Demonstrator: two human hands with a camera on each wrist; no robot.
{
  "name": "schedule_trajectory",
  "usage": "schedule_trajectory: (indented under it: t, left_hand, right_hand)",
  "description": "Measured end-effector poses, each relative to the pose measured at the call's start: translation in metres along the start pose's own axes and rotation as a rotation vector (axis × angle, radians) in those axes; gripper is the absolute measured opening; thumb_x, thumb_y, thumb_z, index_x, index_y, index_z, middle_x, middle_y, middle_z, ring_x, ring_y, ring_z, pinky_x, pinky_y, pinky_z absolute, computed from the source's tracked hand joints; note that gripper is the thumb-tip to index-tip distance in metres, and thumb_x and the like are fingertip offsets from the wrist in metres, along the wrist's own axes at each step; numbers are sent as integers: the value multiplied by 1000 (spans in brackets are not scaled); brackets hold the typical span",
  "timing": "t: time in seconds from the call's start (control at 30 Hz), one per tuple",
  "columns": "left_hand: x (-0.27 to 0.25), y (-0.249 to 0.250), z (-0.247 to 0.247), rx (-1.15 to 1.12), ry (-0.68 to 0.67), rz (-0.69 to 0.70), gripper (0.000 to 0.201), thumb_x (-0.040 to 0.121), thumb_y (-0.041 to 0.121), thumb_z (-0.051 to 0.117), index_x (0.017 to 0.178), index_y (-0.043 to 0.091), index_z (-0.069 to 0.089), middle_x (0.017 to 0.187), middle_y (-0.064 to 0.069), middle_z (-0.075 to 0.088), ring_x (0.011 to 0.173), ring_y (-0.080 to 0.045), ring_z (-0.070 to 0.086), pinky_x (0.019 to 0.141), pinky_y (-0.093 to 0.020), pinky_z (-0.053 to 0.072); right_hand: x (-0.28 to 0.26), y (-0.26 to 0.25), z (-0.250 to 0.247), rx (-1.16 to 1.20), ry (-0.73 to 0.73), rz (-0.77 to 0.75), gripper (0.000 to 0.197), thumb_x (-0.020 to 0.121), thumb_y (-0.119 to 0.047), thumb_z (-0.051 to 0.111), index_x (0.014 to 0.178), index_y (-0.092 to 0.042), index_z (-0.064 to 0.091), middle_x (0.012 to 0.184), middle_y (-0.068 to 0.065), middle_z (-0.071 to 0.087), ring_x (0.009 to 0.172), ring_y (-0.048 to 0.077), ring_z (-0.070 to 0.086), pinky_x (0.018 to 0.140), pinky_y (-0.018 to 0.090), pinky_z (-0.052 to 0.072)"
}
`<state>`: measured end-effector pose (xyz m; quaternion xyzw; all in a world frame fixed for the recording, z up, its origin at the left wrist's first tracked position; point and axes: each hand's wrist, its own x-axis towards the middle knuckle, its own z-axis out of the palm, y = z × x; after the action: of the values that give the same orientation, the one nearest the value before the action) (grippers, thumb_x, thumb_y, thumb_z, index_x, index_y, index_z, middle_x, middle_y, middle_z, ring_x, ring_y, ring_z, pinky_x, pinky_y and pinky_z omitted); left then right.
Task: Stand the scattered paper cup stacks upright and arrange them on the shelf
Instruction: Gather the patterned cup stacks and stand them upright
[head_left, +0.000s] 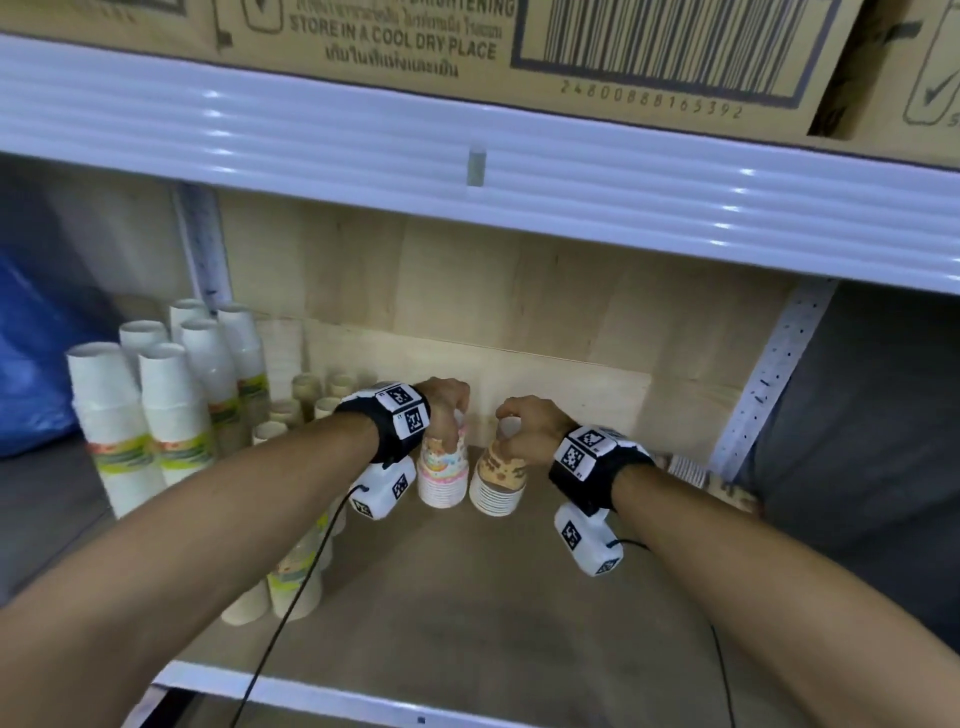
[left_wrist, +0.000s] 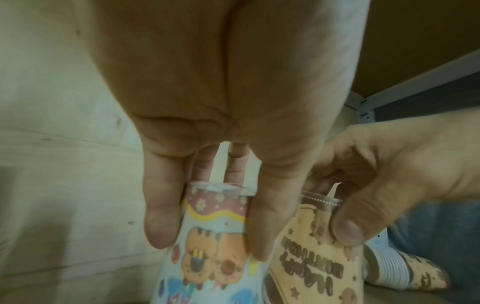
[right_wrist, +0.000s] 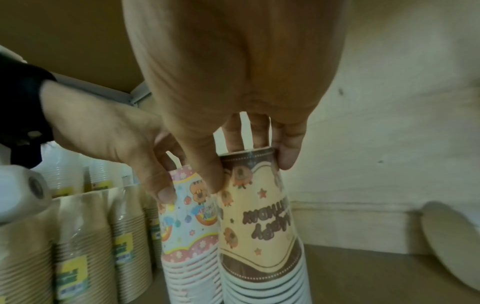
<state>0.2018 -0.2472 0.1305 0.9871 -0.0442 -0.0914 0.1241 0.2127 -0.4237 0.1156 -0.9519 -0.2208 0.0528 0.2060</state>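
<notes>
Two wrapped cup stacks stand upside down, side by side, at the back of the shelf (head_left: 467, 597). My left hand (head_left: 447, 402) grips the top of the pink and blue cat-print stack (head_left: 442, 475) (left_wrist: 215, 257) (right_wrist: 187, 230) from above, thumb and fingers curled round it. My right hand (head_left: 524, 423) pinches the top of the brown and cream birthday stack (head_left: 497, 480) (right_wrist: 257, 216) (left_wrist: 317, 261) the same way. Another brown-print stack (head_left: 711, 480) (left_wrist: 405, 273) lies on its side at the right, behind my right wrist.
Tall white cup stacks (head_left: 156, 415) and shorter kraft stacks (head_left: 291, 571) (right_wrist: 78, 236) stand upright along the left. A round pale plate pack (right_wrist: 451, 242) leans at the back right. Cartons (head_left: 467, 47) sit on the white shelf rail (head_left: 467, 156) overhead.
</notes>
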Motion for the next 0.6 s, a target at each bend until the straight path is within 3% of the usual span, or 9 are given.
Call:
schedule_trajectory:
  t: [0.07, 0.1, 0.2, 0.37, 0.47, 0.53, 0.6]
  left_hand:
    - [-1, -10, 1, 15, -6, -52, 58, 77, 10, 78, 128, 12, 50, 130, -5, 50, 108, -23, 53, 69, -23, 44]
    - [-2, -15, 3, 22, -8, -69, 58, 77, 9, 77, 129, 12, 50, 133, -5, 49, 113, -24, 53, 69, -23, 43]
    - [-5, -24, 8, 49, 7, -106, 55, 78, 5, 76, 128, 10, 53, 131, -4, 51, 102, -18, 51, 53, -20, 37]
    - [-4, -37, 15, 34, -26, -135, 61, 73, 8, 80, 127, 10, 52, 129, -5, 50, 108, -23, 51, 74, -25, 38]
    - [-3, -41, 17, 21, -61, -132, 52, 73, 6, 80, 117, 12, 52, 110, 0, 48, 92, -15, 45, 71, -20, 37]
    - [-2, -43, 20, 19, -62, -127, 44, 77, 3, 77, 109, 15, 49, 94, 6, 40, 83, -10, 44, 61, -13, 36]
    - [-2, -45, 22, 29, -40, -147, 34, 79, 3, 76, 91, 20, 49, 88, 8, 39, 80, -8, 45, 54, -13, 36]
  right_hand:
    - [7, -10, 9, -10, -6, -17, 49, 83, -16, 71, 130, -13, 57, 132, 5, 55, 121, 22, 54, 85, 22, 40]
    - [10, -14, 14, -13, -8, -26, 48, 83, -17, 71, 129, -14, 58, 131, 5, 56, 121, 22, 54, 85, 22, 41]
    - [17, -24, 26, -22, -9, -54, 45, 84, -17, 69, 128, -13, 59, 131, 6, 57, 121, 23, 54, 88, 24, 43]
    - [28, -31, 41, 1, -38, -64, 50, 83, -18, 70, 131, -16, 57, 136, 6, 54, 123, 23, 52, 89, 22, 41]
    - [32, -30, 49, 11, -48, -63, 52, 82, -19, 71, 132, -17, 56, 137, 5, 54, 124, 23, 52, 89, 21, 40]
    - [33, -29, 53, 16, -49, -61, 54, 81, -19, 72, 133, -16, 56, 137, 5, 54, 124, 23, 52, 91, 22, 41]
    - [34, -28, 54, 26, -48, -59, 55, 80, -19, 73, 133, -16, 57, 137, 5, 55, 124, 23, 53, 92, 24, 43]
